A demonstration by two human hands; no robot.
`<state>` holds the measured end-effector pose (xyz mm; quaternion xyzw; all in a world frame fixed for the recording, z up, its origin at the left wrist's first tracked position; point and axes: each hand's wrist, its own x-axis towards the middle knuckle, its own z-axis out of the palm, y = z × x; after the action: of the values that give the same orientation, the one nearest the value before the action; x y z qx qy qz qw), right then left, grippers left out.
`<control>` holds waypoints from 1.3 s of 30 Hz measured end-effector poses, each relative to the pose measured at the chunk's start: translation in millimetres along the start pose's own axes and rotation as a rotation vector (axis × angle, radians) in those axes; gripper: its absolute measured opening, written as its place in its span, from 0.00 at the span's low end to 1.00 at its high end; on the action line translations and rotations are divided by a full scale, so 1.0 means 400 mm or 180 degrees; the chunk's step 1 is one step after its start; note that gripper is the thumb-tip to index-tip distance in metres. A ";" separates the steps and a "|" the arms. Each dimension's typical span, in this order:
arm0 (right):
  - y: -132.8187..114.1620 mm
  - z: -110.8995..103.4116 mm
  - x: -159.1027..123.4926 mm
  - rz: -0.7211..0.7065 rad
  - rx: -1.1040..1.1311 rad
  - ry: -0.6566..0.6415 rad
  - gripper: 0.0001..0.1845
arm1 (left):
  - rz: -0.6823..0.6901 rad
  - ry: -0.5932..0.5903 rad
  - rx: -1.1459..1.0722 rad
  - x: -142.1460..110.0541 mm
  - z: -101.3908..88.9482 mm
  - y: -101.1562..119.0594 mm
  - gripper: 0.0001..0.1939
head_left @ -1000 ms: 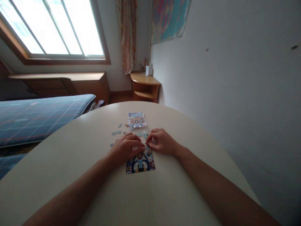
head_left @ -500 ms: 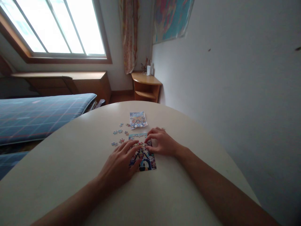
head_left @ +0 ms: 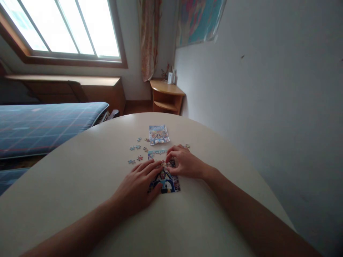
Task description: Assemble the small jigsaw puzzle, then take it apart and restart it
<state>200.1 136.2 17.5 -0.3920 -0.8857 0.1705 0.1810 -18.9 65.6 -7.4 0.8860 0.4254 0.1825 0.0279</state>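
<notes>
The jigsaw puzzle [head_left: 173, 187] lies flat on the table [head_left: 66, 171], between and partly beneath the two hands; its upper part shows a pale gap. The left hand [head_left: 138, 184] rests palm down over the puzzle's left side, fingers extended and grasping nothing visible. The right hand [head_left: 184, 162] curls its thumb and fingers at the puzzle's upper right; whether a piece is pinched there cannot be told. Loose pieces [head_left: 131, 161] lie left of the puzzle; others lie just beyond the right hand; a printed packet [head_left: 159, 135] lies beyond the puzzle. The pieces are probably light, thin, fairly stiff card; tabs may bend or fray; grip each piece by opposite edges; steady the puzzle with flat, light pressure, as joined areas may separate if lifted.
</notes>
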 end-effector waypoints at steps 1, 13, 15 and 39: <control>0.001 0.001 0.000 0.0003 0.0005 -0.0003 0.09 | 0.0001 -0.0004 0.0007 0.000 -0.001 0.000 0.24; 0.008 0.002 -0.002 -0.0140 0.0168 -0.0009 0.07 | 0.0016 0.0034 0.0005 -0.003 -0.001 0.000 0.24; 0.006 0.001 -0.003 -0.0139 0.0173 -0.0004 0.09 | 0.0017 0.0041 -0.0005 -0.003 -0.003 0.001 0.25; -0.002 -0.002 0.003 0.0056 -0.0069 0.0168 0.09 | -0.0003 0.0008 -0.0008 -0.004 -0.004 0.002 0.26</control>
<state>199.4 136.8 18.8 -0.4060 -0.8790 0.1521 0.1985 -20.0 63.6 -6.2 0.8855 0.4256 0.1841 0.0285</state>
